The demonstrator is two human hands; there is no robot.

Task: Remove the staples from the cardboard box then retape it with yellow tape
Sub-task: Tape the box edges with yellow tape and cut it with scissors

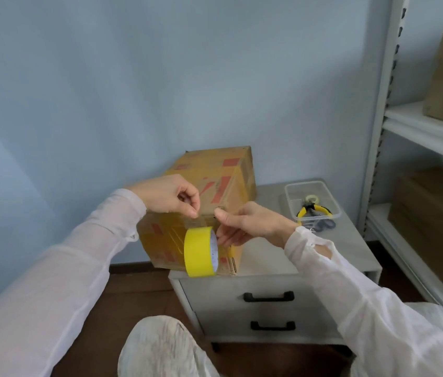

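The cardboard box (pixel 215 183), brown with red print, lies on the counter's (pixel 356 240) left part, overhanging its left edge. The yellow tape (pixel 198 251) roll hangs on edge above the counter's front-left corner, against the box's near face.

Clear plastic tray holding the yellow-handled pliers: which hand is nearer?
Right. The right hand, holding the yellow tape roll, sits just left of the clear plastic tray; the left hand, seemingly pinching its tape end, is farther left, before the brown cardboard box.
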